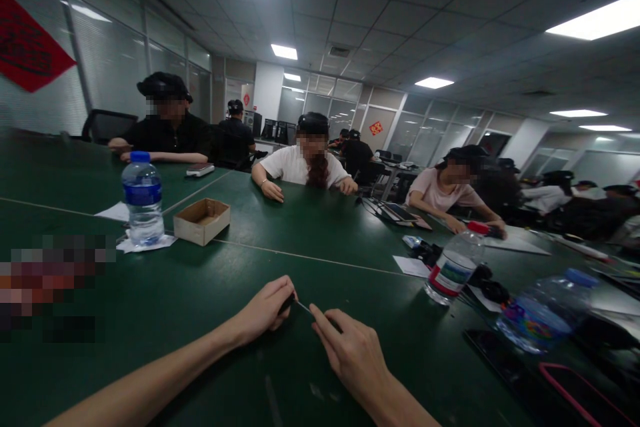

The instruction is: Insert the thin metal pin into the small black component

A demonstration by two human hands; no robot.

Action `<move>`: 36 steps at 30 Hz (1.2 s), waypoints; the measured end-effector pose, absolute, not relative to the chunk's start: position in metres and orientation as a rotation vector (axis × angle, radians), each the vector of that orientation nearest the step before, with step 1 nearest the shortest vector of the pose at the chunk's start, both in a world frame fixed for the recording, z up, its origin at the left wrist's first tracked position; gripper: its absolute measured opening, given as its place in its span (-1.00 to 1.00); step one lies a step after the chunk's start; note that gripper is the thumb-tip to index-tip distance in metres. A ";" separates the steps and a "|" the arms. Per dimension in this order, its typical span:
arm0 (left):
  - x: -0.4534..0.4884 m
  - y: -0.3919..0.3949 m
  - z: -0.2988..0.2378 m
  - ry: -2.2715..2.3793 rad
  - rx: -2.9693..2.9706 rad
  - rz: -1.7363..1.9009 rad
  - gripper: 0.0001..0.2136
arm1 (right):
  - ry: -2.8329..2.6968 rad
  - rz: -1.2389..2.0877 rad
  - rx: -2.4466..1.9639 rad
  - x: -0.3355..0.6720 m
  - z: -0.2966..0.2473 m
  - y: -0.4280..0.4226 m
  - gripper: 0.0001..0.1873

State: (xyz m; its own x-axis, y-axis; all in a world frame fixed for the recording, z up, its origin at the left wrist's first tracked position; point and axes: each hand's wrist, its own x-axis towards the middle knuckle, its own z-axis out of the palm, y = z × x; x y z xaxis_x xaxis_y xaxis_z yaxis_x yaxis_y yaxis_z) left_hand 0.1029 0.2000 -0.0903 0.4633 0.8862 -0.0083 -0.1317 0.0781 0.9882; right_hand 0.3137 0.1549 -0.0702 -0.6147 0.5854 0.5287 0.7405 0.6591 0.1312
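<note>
Slender tool (304, 307): at six o'clock, presumably so we control it
Left hand (267, 307): closed round its handle (287, 303)
Right hand (354, 350): half-curled at its shaft, grip unclear

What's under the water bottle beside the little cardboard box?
White paper sticks out on both sides of the bottle, lying on the green table. Whatever is directly beneath its base is covered, so I can't see it.
</note>
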 end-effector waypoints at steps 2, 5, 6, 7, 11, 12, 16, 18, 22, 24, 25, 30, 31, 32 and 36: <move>0.103 0.199 -0.089 0.770 1.286 0.896 -0.65 | -2.439 -0.498 -1.028 0.314 -0.071 0.154 -0.64; 0.102 0.198 -0.088 0.779 1.312 0.884 -0.64 | -2.447 -0.512 -1.032 0.314 -0.073 0.153 -0.63; 0.102 0.198 -0.088 0.789 1.317 0.877 -0.64 | -2.441 -0.517 -1.032 0.314 -0.073 0.153 -0.63; 0.103 0.198 -0.088 0.800 1.319 0.875 -0.63 | -2.430 -0.524 -1.033 0.315 -0.074 0.154 -0.63; 0.103 0.197 -0.086 0.811 1.320 0.881 -0.63 | -2.386 -0.552 -1.046 0.313 -0.071 0.153 -0.65; 0.103 0.197 -0.086 0.811 1.322 0.880 -0.63 | -2.380 -0.551 -1.055 0.312 -0.070 0.152 -0.66; 0.103 0.197 -0.086 0.801 1.314 0.893 -0.65 | -2.394 -0.498 -1.103 0.308 -0.064 0.147 -0.63; 0.103 0.198 -0.087 0.798 1.299 0.902 -0.67 | -2.417 -0.479 -1.113 0.307 -0.064 0.147 -0.59; 0.102 0.201 -0.090 0.772 1.275 0.915 -0.70 | -2.446 -0.444 -1.101 0.307 -0.068 0.150 -0.56; 0.101 0.201 -0.090 0.776 1.287 0.926 -0.70 | -2.465 -0.407 -1.089 0.308 -0.069 0.153 -0.56; 0.101 0.201 -0.089 0.782 1.299 0.929 -0.70 | -2.474 -0.385 -1.080 0.308 -0.070 0.154 -0.56; 0.100 0.198 -0.082 0.811 1.367 0.919 -0.68 | -2.491 -0.288 -1.021 0.309 -0.067 0.155 -0.56; 0.100 0.197 -0.079 0.816 1.373 0.910 -0.67 | -2.490 -0.279 -1.013 0.309 -0.067 0.155 -0.56; 0.099 0.196 -0.077 0.827 1.382 0.896 -0.65 | -2.488 -0.274 -1.007 0.309 -0.067 0.155 -0.56; 0.098 0.190 -0.070 0.905 1.514 0.850 -0.59 | -2.470 -0.277 -0.991 0.308 -0.069 0.156 -0.56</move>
